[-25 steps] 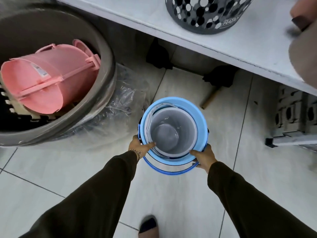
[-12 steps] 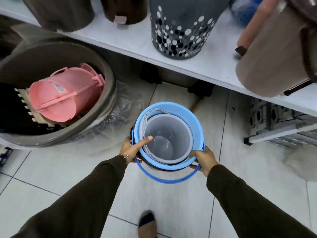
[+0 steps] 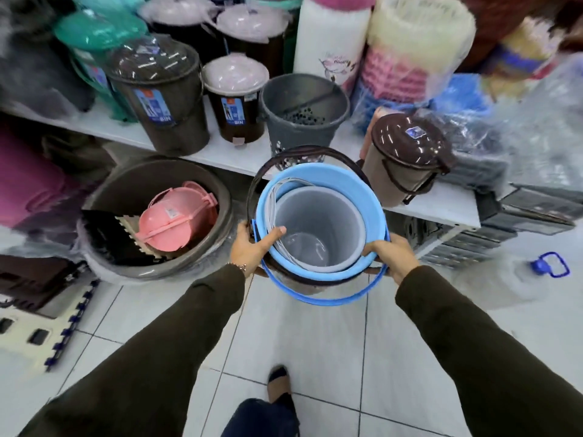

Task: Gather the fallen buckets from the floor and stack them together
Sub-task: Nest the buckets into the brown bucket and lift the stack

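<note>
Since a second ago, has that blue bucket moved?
Yes. The blue bucket, held by both hands, has risen from near the floor to level with the white shelf edge.

A brown bucket (image 3: 303, 287) is mostly hidden beneath the blue bucket (image 3: 331, 181) nested inside it. Above the blue bucket, blurred shelf goods are cut off by the frame's top edge.

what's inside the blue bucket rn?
A grey bucket sits nested inside the blue bucket, with its pale wire handle lying against the left wall. The grey one looks empty. A brown bucket's rim shows beneath; its body is covered.
</note>
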